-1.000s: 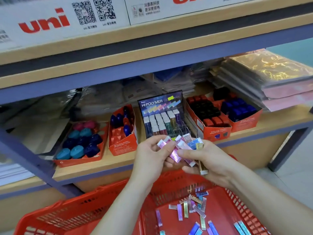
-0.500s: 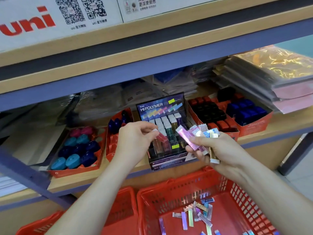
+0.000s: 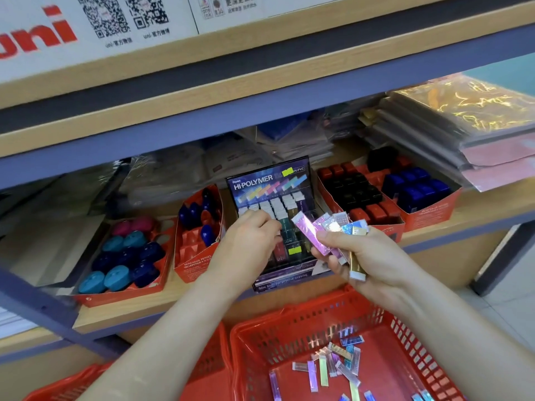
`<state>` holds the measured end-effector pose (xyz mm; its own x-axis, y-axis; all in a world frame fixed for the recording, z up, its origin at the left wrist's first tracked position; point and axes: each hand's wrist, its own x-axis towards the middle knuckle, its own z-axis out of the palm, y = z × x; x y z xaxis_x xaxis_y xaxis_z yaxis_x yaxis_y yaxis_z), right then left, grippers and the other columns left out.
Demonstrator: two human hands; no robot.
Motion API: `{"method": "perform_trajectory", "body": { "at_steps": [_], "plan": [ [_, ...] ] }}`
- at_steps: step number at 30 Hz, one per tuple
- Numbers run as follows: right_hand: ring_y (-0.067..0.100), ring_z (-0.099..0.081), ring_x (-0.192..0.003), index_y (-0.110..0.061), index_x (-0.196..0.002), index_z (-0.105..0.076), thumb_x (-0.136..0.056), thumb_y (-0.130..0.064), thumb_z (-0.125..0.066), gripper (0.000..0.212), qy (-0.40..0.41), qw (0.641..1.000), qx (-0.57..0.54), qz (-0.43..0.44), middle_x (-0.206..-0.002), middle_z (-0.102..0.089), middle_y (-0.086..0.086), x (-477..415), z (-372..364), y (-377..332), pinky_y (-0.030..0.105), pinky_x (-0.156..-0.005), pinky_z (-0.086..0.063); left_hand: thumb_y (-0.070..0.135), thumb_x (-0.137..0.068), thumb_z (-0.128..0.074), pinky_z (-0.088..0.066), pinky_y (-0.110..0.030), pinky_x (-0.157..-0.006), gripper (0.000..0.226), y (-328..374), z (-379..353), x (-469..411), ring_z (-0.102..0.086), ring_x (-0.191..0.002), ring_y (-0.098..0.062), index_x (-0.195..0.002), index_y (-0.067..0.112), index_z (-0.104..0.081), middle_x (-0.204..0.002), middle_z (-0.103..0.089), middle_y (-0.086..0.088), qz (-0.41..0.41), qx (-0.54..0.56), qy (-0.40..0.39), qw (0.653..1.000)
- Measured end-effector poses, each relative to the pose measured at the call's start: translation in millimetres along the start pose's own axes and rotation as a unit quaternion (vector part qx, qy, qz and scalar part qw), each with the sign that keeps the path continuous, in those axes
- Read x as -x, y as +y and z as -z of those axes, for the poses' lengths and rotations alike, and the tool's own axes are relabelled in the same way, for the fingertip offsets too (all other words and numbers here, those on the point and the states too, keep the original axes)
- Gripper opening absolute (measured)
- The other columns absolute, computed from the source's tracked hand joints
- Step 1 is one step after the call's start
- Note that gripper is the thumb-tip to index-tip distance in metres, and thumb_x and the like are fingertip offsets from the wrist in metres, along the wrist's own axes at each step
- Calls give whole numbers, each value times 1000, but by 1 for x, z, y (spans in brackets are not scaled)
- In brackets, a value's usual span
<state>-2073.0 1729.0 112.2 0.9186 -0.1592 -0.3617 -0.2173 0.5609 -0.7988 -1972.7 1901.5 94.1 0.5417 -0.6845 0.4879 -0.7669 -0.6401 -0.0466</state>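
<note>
I log right hand [image 3: 373, 256], fingers clamped on a fan of slim erasers [image 3: 311, 231]. At its 9 o'clock, left hand [image 3: 250, 241] curls into the display box [image 3: 269, 180]; whether it pinches anything, I cannot tell. At 6 o'clock, red basket [image 3: 289, 337].

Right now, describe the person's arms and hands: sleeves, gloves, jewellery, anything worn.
No sleeve shows: the left forearm and right forearm are bare to the picture's edge. The left hand and right hand wear no gloves, and no watch, bracelet or ring is visible on either. No markings show.
</note>
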Motion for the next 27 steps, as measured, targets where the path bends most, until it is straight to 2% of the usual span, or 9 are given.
{"method": "perform_trajectory", "body": {
  "at_steps": [3,5,7,10,13,17,19,22,27],
  "plan": [
    [17,-69,-69,2,-104,-67,-81,0,-72,23,-2,1000,7,-7,-86,-72,15,1,-2,2,16,-45,-50,11,-74,-81,-52,-31,-68,20,0,1,1,-62,-79,-24,-91,7,-71,-83,-63,-5,12,-5,8,1000],
    [18,-69,-71,1,-103,-68,-81,0,-72,23,-3,1000,11,-8,-84,-73,13,2,-2,4,17,-46,-50,16,-84,-73,-51,-29,-75,14,8,8,1,-62,-83,-19,-96,9,-72,-87,-67,-2,87,68,24,994],
    [19,-68,-73,0,-102,-68,-80,0,-73,22,-3,1000,11,-8,-84,-73,12,2,-3,5,17,-46,-50,23,-94,-60,-54,-29,-72,17,19,23,0,-63,-75,-10,-91,13,-74,-82,-71,2,217,233,24,948],
    [17,-67,-71,-3,-99,-69,-79,0,-74,21,-11,1000,17,-9,-85,-72,10,2,-5,7,18,-47,-50,26,-93,-62,-56,-23,-64,13,30,39,-1,-64,-65,-8,-95,19,-73,-77,-73,-1,325,451,-27,831],
    [13,-67,-67,-4,-103,-70,-80,-4,-74,24,-29,999,29,-17,-84,-73,8,2,-8,10,18,-47,-50,20,-84,-74,-58,-24,-68,18,34,42,-1,-69,-69,-16,-101,16,-71,-78,-74,-6,357,498,-48,789],
    [18,-68,-71,-3,-104,-68,-87,-14,-70,21,-8,1000,0,-12,-88,-72,15,1,-7,7,18,-44,-50,12,-83,-74,-56,-22,-66,14,22,48,-4,-70,-70,-18,-97,12,-72,-78,-75,-9,393,523,45,755],
    [18,-68,-69,-1,-104,-68,-89,-15,-67,20,15,1000,-18,-4,-88,-72,15,-2,-3,4,18,-41,-47,11,-84,-72,-56,-22,-66,10,12,51,-4,-71,-70,-16,-94,13,-73,-77,-74,-6,394,485,83,777],
    [12,-59,-50,0,-105,-67,-92,-16,-63,22,26,999,-39,-25,-79,-71,11,-6,0,1,14,-31,-35,15,-85,-73,-57,-23,-70,8,7,47,-3,-69,-69,-9,-91,19,-75,-73,-73,3,361,374,72,851],
    [6,-38,-34,1,-98,-65,-94,-19,-60,21,4,998,-30,-50,-75,-70,9,-12,-4,1,11,-29,-25,20,-87,-71,-45,-2,-69,17,12,29,2,-59,-75,10,-104,19,-75,-78,-63,22,294,258,40,919]
  ]
}}
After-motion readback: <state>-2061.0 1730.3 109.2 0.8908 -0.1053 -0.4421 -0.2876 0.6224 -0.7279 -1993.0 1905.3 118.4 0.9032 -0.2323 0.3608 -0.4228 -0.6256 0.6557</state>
